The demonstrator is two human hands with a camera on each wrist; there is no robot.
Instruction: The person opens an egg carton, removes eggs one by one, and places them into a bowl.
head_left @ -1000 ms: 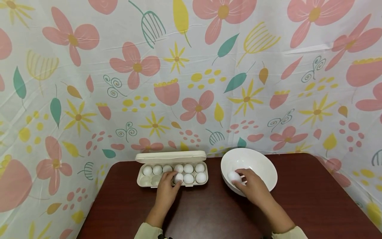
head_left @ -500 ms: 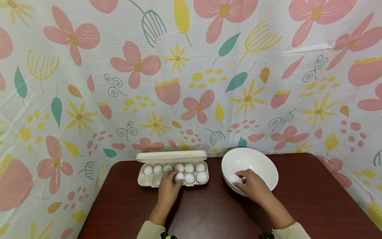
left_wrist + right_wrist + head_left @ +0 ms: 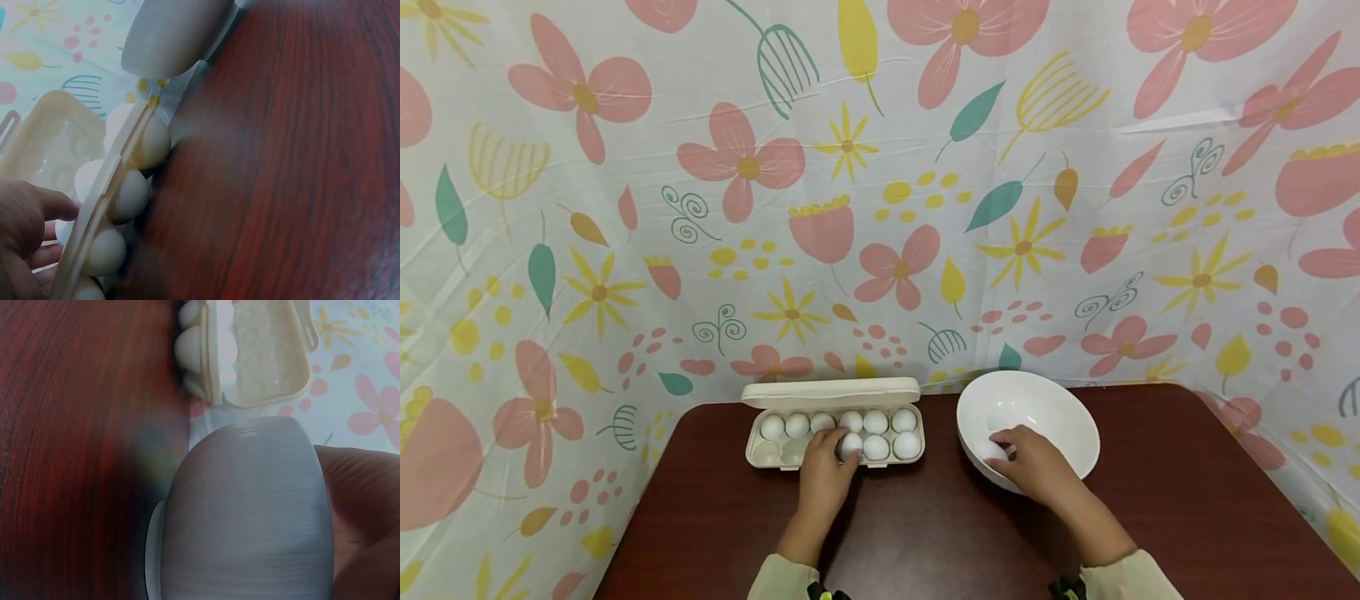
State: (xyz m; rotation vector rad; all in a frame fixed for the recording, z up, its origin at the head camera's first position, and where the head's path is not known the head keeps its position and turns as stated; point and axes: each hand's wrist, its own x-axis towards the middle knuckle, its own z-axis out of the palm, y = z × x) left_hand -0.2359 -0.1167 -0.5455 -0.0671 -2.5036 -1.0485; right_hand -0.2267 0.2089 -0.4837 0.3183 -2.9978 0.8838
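A cream egg carton (image 3: 831, 393) lies with its lid up at the back of the table, white eggs in most of its cups. My left hand (image 3: 823, 479) is at its front row, thumb and fingers around one egg (image 3: 851, 445) that sits in its cup. To the right is a white bowl (image 3: 1071, 417). Over its near left rim reaches my right hand (image 3: 1037, 465), fingertips pinching a white egg (image 3: 990, 452) low inside. In the right wrist view the bowl's wall (image 3: 250, 500) hides that egg and the fingertips.
Two cups (image 3: 779, 452) at the carton's front left hold no egg. Dark brown table (image 3: 925, 525) surface lies in front of the carton and bowl. A flowered cloth (image 3: 895, 192) hangs directly behind the table's back edge.
My right hand has lowered its egg slightly deeper into the bowl. The left hand keeps its grip on the egg in the carton.
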